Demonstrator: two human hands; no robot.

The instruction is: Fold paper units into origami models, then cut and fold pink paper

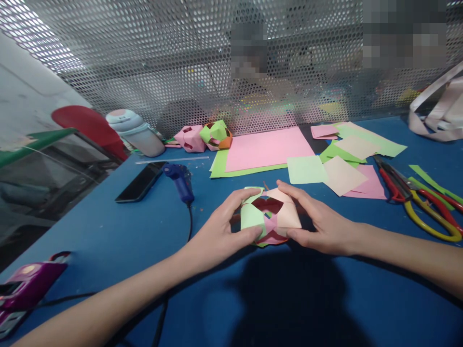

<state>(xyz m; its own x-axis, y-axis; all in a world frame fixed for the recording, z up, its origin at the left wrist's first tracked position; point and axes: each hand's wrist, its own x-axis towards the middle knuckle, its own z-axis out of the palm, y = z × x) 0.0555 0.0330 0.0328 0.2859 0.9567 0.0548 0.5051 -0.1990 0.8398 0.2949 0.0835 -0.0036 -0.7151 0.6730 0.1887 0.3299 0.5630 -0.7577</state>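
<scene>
Between my two hands is a folded paper ball (289,214) with green, peach and pink panels and openings between them. My left hand (229,219) grips its light green side, thumb low and fingers over the top. On the peach side, my right hand (318,217) holds it with the thumb at the lower edge and fingers above. Behind them lie large pink sheets (267,147) over green ones. A blue glue gun (180,183) with a black cord rests left of my hands. The ball's underside is hidden.
Two finished paper balls, one pink (190,139) and one green-orange (216,135), stand by the perforated metal screen (162,67). Paper squares (345,176), pliers (392,180) and scissors (430,219) lie right. A phone (142,182), tumbler (135,132) and purple power strip (32,289) are left.
</scene>
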